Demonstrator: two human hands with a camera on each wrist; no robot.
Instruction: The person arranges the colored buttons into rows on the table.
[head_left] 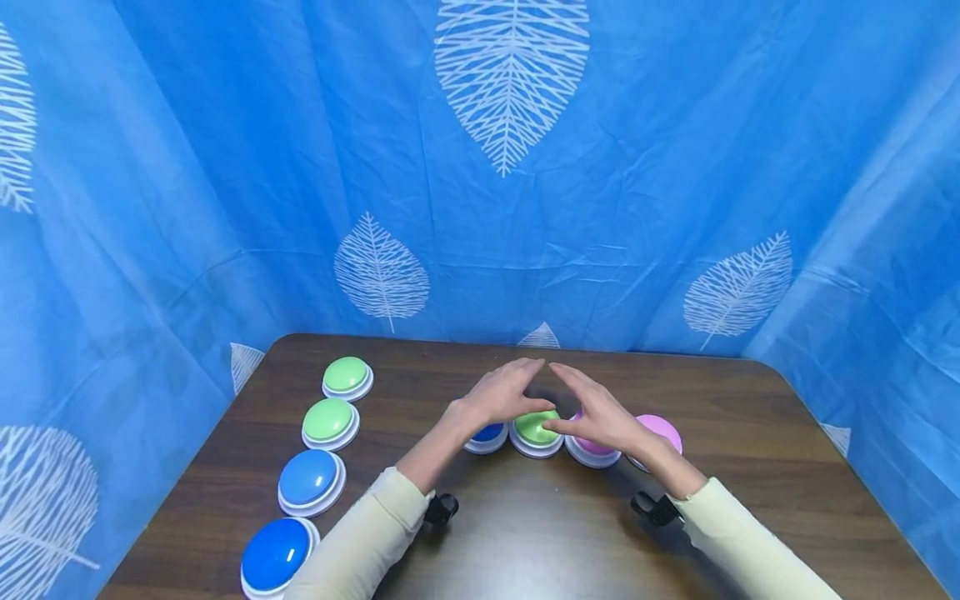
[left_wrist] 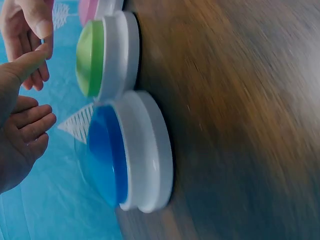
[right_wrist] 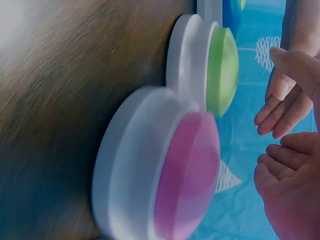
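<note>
My left hand (head_left: 504, 395) and right hand (head_left: 598, 414) hover over a row of domed push buttons, fingertips nearly meeting, thumbs lower. Both have gently bent fingers with nothing between them. Beneath the gap sits a green button (head_left: 535, 430) in a white base. To its left, a dark blue button (head_left: 489, 434) is partly covered by my left hand. A pink button (head_left: 597, 448) lies under my right hand, and another pink button (head_left: 662, 427) is partly behind that wrist. In the wrist views, a space separates the hands from the blue dome (left_wrist: 106, 157) and pink dome (right_wrist: 189, 175).
Along the table's left side runs a second line of buttons: two green, (head_left: 345, 374) the farther one, then a light blue button (head_left: 307, 477) and a dark blue button (head_left: 274, 554) near my left sleeve. A blue leaf-patterned curtain (head_left: 600, 208) hangs behind the brown table (head_left: 540, 542).
</note>
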